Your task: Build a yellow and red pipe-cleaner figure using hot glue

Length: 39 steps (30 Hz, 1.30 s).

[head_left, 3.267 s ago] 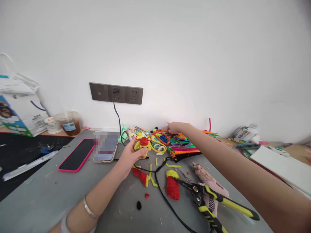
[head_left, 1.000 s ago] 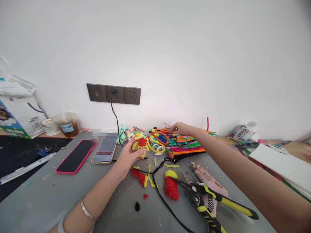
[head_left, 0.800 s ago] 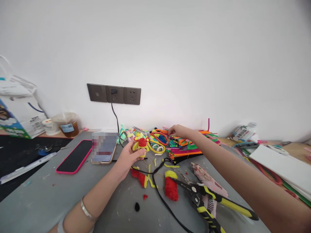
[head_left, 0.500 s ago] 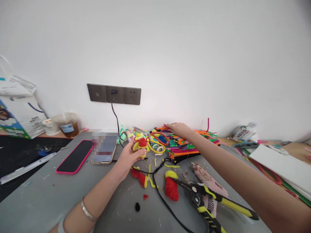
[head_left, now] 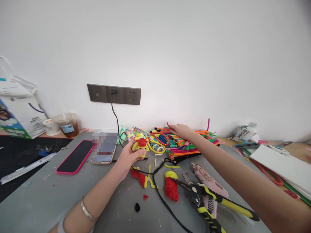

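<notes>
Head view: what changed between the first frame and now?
The right hand has shifted slightly rightward over the colourful stems, and a red stem now sticks up at its fingertips; it looks pinched, but the grip isn't clear. Unchanged: the left hand holding the red-and-yellow figure, the pliers and the pink-cased phone.

The figure (head_left: 142,143) looks fuzzy, the tabletop (head_left: 43,200) matt.
</notes>
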Tool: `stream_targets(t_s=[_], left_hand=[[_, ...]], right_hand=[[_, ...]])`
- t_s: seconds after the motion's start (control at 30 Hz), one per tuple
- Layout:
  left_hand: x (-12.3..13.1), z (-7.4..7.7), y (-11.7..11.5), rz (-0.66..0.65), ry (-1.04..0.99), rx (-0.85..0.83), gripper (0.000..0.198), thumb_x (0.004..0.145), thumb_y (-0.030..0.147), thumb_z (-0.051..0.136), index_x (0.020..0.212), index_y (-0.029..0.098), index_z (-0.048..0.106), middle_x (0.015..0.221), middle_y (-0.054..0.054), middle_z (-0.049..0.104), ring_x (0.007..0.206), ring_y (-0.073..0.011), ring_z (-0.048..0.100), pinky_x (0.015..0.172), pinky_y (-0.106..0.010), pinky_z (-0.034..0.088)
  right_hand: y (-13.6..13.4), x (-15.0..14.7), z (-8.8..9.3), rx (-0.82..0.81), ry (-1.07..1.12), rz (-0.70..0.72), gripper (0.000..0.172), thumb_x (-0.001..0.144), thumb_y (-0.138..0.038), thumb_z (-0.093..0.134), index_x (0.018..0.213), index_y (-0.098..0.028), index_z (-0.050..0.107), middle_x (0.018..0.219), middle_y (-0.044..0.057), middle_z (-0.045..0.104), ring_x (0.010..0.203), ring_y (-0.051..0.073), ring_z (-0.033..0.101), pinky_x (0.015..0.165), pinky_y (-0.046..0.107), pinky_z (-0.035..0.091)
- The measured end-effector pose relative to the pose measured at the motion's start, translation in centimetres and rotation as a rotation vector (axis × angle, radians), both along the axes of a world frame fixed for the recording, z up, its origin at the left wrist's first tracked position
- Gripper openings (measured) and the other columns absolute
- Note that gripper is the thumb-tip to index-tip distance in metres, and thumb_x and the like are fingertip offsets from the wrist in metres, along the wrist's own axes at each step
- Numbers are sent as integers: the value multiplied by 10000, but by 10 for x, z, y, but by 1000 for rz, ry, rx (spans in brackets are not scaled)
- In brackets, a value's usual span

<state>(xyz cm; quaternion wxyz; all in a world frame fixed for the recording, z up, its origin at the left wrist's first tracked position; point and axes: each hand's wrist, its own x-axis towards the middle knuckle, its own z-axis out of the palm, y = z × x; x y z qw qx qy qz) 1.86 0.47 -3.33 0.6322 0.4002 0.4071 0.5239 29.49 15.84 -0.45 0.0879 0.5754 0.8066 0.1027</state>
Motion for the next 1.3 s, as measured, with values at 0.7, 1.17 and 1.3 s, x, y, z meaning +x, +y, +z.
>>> stream_targets(t_s=[0.7,1.17,1.3], left_hand=[[0,-1,0,-10,8,-5,626,612,401,913,1146,214,646,1015,-35,694,877,-176,656,741,-275,519],[0,-2,0,-4,-4,7,572,626,372,907,1115,215,656,933,-9,685,795,-140,626,722,-263,507],[-1,-1,0,-2,10,3,575,633,379,902,1126,212,658,987,-30,700,852,-171,656,744,-281,513]], right_hand=[[-3,-14,-8,69,-108,-152,360,969,-327,642,1287,-165,600,1270,107,645,1049,245,675,875,451,581],[15,9,-7,-148,-114,-209,337,973,-332,635,1273,-180,613,1289,104,637,1066,243,666,889,450,577],[15,6,-10,-132,-145,-214,342,973,-333,635,1279,-181,609,1293,103,635,1070,245,665,891,457,576]])
